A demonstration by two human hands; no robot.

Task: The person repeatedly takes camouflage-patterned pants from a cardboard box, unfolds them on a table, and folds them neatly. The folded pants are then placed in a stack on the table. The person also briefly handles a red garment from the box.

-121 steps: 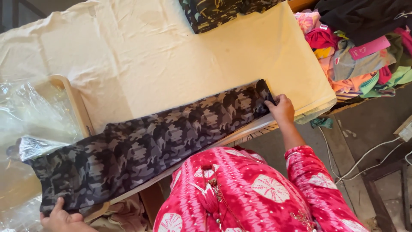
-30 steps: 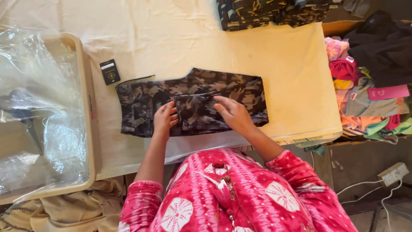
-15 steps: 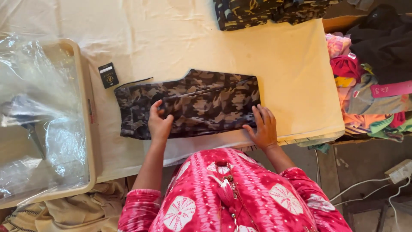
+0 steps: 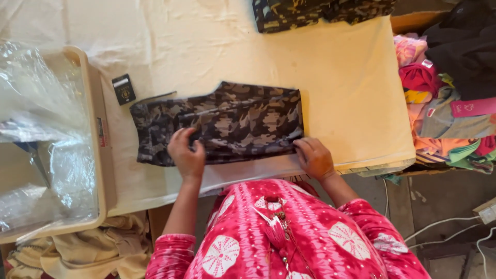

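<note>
Neatly folded grey camouflage garment [image 4: 232, 124]

The person wears a pink-red garment with white round floral prints.

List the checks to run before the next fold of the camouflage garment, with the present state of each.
1. Camouflage garment lies flat on the cream table cover: ok.
2. Left hand rests on its near edge: ok.
3. Right hand is at its near right corner: ok.
4. Small black tag lies off the cloth: ok.
5. Folded layers line up at the left end: not ok, uneven.
6. Underside free of creases: cannot tell.
</note>
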